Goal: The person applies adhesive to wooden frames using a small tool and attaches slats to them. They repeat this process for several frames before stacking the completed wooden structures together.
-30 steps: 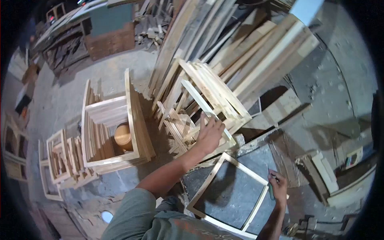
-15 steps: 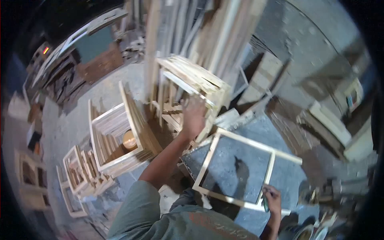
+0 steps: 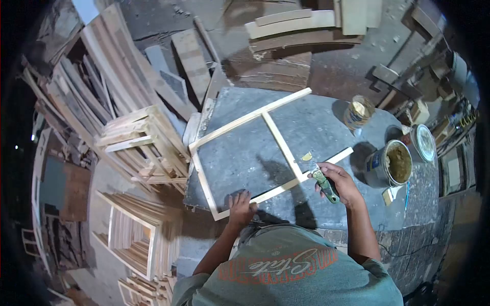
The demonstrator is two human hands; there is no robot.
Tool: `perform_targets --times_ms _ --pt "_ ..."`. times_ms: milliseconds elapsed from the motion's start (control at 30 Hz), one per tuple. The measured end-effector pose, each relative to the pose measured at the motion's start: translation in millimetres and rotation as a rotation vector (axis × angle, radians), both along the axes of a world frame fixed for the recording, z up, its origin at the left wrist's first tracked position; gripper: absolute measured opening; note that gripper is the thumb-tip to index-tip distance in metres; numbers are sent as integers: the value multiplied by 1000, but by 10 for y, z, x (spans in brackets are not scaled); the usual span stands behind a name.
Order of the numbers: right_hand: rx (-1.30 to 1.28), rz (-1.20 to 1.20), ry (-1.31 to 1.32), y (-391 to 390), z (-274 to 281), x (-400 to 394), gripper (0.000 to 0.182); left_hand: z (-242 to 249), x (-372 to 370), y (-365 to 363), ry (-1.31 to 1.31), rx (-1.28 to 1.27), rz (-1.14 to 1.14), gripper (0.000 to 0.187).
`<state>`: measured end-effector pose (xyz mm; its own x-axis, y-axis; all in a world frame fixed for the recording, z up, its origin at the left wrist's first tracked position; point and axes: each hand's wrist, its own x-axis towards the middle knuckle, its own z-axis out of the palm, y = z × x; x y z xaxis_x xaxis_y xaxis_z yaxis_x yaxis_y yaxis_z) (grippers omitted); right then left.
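Observation:
A pale wooden frame (image 3: 278, 137) with one cross bar lies on the grey worktable (image 3: 235, 132), two of its rails running past the cross bar. Around its near rail, close to the left corner, my left hand (image 3: 241, 208) is closed, fingers over the wood. My right hand (image 3: 339, 183) grips a putty knife (image 3: 325, 186) by its green handle. Yellowish putty (image 3: 307, 156) sits at the tip of the blade, which points away from me near the joint of cross bar and near rail.
To the right stand an open bucket of brownish filler (image 3: 398, 162), a second bucket (image 3: 422, 143) and a smaller tub (image 3: 359, 112). A paintbrush (image 3: 390, 195) lies beside them. Stacked frames (image 3: 148, 145) and more frames (image 3: 132, 239) stand left; long boards (image 3: 127, 61) lean behind.
My left hand has come from the stacked frames to the near rail of the frame on the table. The view has swung right, and the right hand has lifted the knife by the joint.

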<state>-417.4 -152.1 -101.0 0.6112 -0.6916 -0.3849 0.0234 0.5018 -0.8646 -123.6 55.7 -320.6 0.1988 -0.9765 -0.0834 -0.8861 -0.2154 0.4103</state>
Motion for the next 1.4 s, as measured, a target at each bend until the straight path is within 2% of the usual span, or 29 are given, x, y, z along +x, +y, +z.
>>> perform_targets --times_ms 100,133,167,300,367,433,500,567,600,700,767,833,900,1000,1100,1133,1233,1267,1300,1367,1400 --pt "19 -1 -72 13 -20 -285 35 -63 -261 -55 -75 -17 -48 64" --pt "17 0 -83 14 4 -367 36 -75 -287 -63 -133 -108 -49 60" --pt "14 -5 -94 11 24 -453 37 -107 -262 -67 -145 -93 -47 58" --pt "-193 23 28 -127 126 -971 34 -136 -228 -189 -168 -130 -83 47" --pt "-296 -97 233 -268 328 -1410 32 -107 -214 -203 -93 -84 -98 44" --pt "-784 -246 484 -499 342 -1933 30 -81 -237 -205 -145 -5 -75 45" --pt "-868 -256 687 -758 502 -2396 30 -93 -251 -215 -199 52 -50 46" --pt "-950 -128 986 -967 552 -2710 29 -146 -231 -227 -244 83 -26 47" --pt "-872 -47 1208 -1033 574 -2740 26 -184 -201 -232 -258 112 -23 48" --pt "-835 344 1361 -1424 -21 -2949 26 -77 -219 -321 -236 251 -25 46" --pt "-787 456 1523 -1495 -247 -2799 28 42 -272 -329 -186 220 -6 44" --pt "-773 519 1459 -1560 -431 -2726 26 110 -325 -369 -165 235 13 44" --pt "-638 572 1493 -1617 -479 -2577 27 135 -353 -400 -178 297 33 44" --pt "-615 632 1463 -1636 -434 -2486 29 49 -302 -330 -269 163 -49 43" --pt "-556 661 1304 -1639 -226 -2465 30 23 -273 -347 -253 184 -41 41" --pt "-652 712 1171 -1731 -395 -2596 33 60 -289 -366 -224 228 -35 42" --pt "-654 736 1036 -1828 -333 -2875 34 173 -315 -411 -167 313 -26 44" --pt "-710 719 868 -1900 -358 -3063 35 157 -301 -399 -170 308 -30 44" --pt "-718 640 883 -1939 -406 -3205 32 142 -283 -389 -174 304 -34 45" --pt "-618 506 827 -1824 38 -3304 37 111 -300 -398 -175 305 -14 44" --pt "-556 459 814 -1800 39 -3360 36 87 -295 -394 -177 305 -5 44"
